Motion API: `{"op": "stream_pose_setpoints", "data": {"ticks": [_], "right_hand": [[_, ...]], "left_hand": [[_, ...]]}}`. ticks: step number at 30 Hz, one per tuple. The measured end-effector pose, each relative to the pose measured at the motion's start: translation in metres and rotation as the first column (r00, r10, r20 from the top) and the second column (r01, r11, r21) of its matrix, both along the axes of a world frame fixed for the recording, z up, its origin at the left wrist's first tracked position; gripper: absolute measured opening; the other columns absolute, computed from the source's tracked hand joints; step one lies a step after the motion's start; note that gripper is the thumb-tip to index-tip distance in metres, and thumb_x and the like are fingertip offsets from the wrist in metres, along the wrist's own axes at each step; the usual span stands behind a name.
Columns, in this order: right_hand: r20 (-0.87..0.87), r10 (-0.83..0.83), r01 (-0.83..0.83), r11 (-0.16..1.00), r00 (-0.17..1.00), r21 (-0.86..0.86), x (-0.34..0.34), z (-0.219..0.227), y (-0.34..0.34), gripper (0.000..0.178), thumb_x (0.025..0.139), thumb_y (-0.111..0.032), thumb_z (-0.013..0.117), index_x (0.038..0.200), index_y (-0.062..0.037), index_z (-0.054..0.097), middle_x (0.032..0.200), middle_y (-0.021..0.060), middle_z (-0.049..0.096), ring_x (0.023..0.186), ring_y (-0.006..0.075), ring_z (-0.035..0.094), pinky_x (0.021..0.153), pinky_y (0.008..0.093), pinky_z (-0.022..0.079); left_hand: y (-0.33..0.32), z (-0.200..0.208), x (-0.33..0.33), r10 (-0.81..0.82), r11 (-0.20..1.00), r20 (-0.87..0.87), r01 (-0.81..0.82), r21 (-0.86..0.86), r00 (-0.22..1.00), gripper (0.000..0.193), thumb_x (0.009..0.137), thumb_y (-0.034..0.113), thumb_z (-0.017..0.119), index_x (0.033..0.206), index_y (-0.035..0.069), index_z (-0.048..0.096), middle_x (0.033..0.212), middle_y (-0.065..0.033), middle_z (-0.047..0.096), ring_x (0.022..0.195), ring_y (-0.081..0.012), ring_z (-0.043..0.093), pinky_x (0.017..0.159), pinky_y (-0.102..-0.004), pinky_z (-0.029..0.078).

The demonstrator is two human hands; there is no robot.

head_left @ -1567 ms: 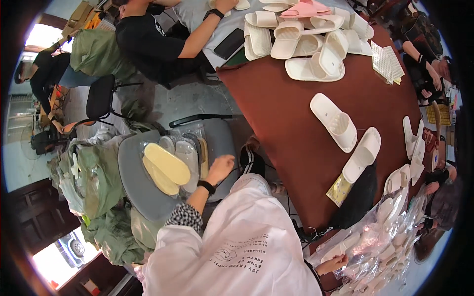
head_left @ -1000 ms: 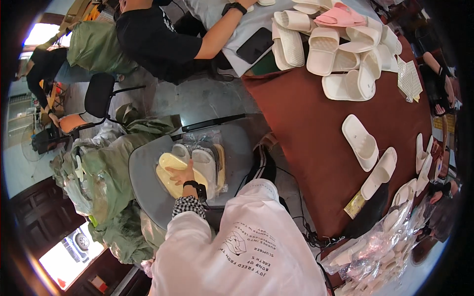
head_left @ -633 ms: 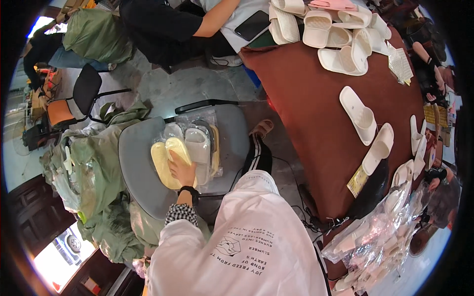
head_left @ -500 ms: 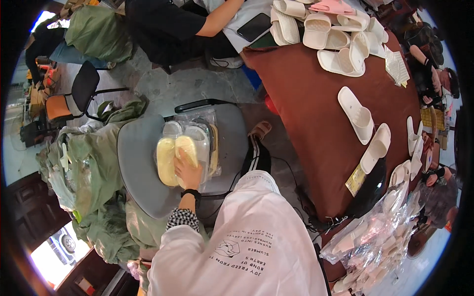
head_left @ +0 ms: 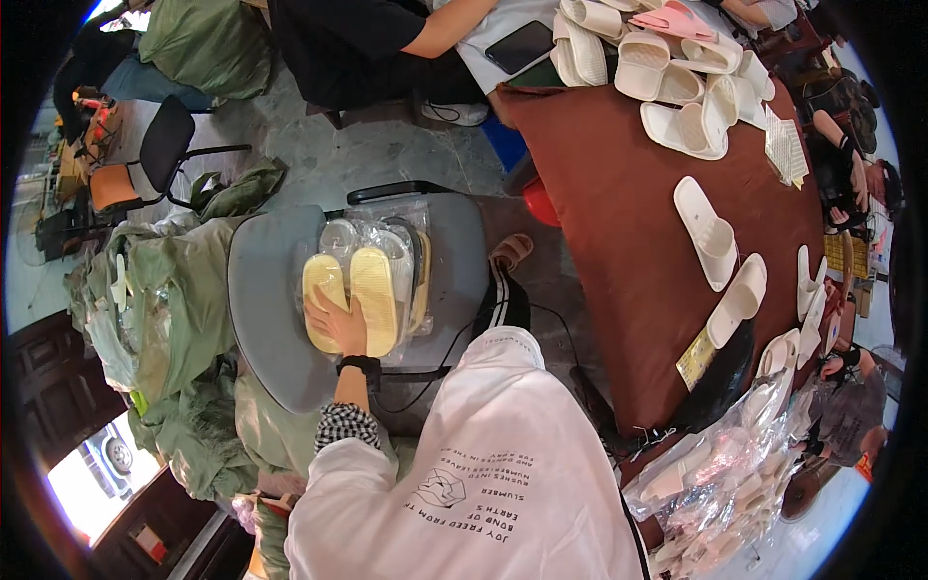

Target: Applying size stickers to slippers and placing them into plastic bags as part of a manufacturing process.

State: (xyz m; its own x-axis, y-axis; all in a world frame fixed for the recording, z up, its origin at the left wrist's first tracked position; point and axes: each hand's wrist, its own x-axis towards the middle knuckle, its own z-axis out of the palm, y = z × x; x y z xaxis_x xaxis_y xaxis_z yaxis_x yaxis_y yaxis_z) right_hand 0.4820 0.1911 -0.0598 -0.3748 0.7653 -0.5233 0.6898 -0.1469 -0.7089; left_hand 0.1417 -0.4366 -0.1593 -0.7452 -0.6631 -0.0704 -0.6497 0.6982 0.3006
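My left hand [head_left: 335, 325], with a dark watch on the wrist, lies on the lower part of the left yellow slipper [head_left: 325, 275]. Its fingers are spread across that slipper, and the thumb points toward the right yellow slipper [head_left: 374, 290] beside it. Both yellow slippers lie soles up on a pile of clear-bagged slippers [head_left: 401, 251], with grey and dark ones partly showing beneath. The pile rests on a grey chair seat [head_left: 269, 309]. My right hand is not in view.
At the right, a brown-covered table [head_left: 619, 242] carries several cream slippers [head_left: 706, 232] and a black phone [head_left: 519, 46]. Green sacks [head_left: 184, 300] are heaped left of the chair. A cable [head_left: 556, 319] runs over the floor. Another person's arm [head_left: 449, 26] reaches in at the top.
My left hand has moved left, from the right yellow slipper onto the left one. The right yellow slipper now lies uncovered and a little lower. The whole view has shifted slightly.
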Motion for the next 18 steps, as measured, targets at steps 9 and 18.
{"op": "stream_pose_setpoints", "data": {"ticks": [9, 18], "right_hand": [[-0.044, -0.038, 0.03, 0.983, 0.998, -0.184, 0.05, -0.04, -0.042, 0.018, 0.097, -0.011, 0.055, 0.113, -0.0027, 0.059, 0.099, 0.0091, 0.064, 0.077, 0.0182, 0.06, 0.068, 0.0305, 0.051], [-0.084, -0.337, 0.289, 0.891, 0.938, -0.352, 0.131, -0.144, -0.049, 0.013, 0.094, -0.007, 0.059, 0.107, -0.0044, 0.062, 0.092, 0.0068, 0.065, 0.069, 0.0167, 0.06, 0.064, 0.0286, 0.052]], "left_hand": [[-0.03, -0.047, -0.043, 0.064, 0.85, 0.506, -0.313, 0.424, 0.86, 0.138, 0.063, 0.07, 0.075, 0.153, 0.019, -0.016, 0.157, -0.0245, -0.018, 0.143, -0.0524, -0.011, 0.112, -0.0667, 0.01], [-0.031, -0.039, -0.055, 0.099, 0.905, 0.49, -0.283, 0.318, 0.866, 0.142, 0.059, 0.066, 0.081, 0.153, 0.019, -0.014, 0.157, -0.0278, -0.014, 0.142, -0.0531, -0.009, 0.115, -0.062, 0.007]]}}
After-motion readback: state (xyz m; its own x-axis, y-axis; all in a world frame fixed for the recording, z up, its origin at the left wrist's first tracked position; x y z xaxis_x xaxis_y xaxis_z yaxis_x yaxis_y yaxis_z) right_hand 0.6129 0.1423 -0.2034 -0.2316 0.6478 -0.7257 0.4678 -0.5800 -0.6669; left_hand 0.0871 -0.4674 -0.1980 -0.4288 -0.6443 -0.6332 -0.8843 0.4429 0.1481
